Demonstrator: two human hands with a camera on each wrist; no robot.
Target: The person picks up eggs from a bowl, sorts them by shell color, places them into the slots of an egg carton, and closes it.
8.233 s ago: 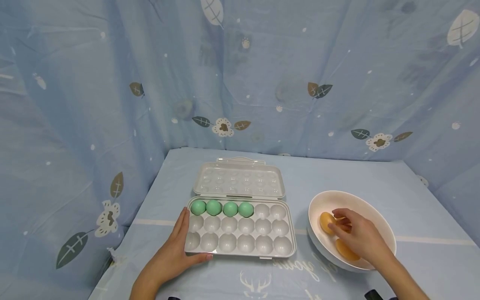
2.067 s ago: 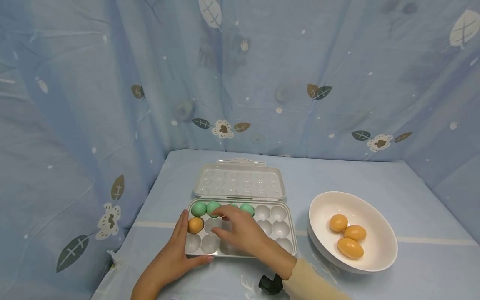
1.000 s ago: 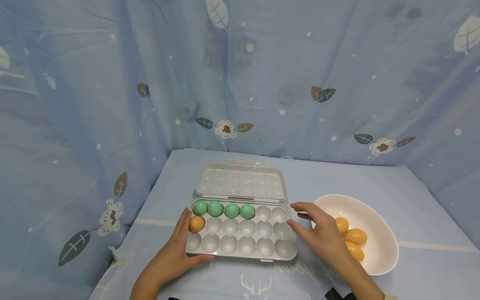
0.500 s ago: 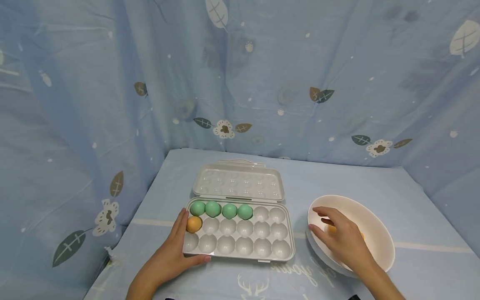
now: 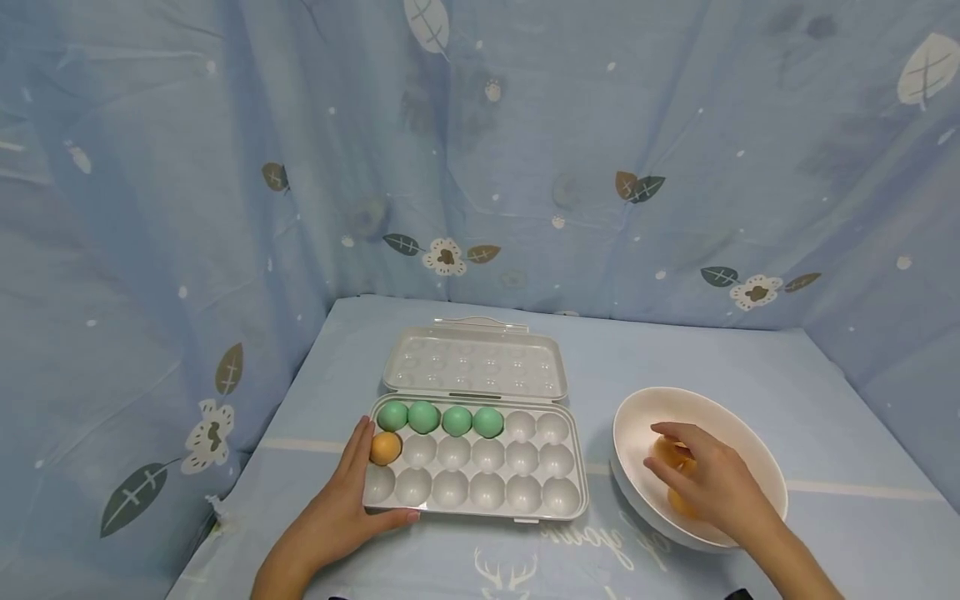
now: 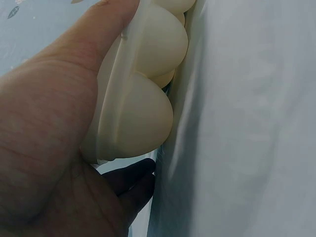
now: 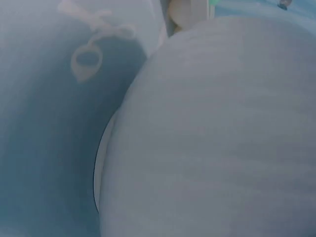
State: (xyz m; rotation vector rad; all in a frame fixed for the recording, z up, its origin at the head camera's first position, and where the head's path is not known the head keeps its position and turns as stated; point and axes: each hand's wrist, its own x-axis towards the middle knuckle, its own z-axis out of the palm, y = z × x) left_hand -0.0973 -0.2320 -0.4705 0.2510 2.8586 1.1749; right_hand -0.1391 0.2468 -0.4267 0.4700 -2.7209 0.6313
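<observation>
Left hand (image 5: 330, 517) is spread wide against the tray (image 5: 487, 492) with four green eggs (image 5: 457, 421) and an orange egg (image 5: 386, 448), right hand (image 5: 716, 483) is over the other eggs (image 5: 664, 452) in the bowl (image 5: 753, 458), thumb and fingers apart.

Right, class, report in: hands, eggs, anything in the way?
Left hand at egg tray, near-left corner. Right hand in bowl at orange eggs, grip unclear. Tray seats four green eggs, one orange egg. Nothing visibly blocking.
</observation>
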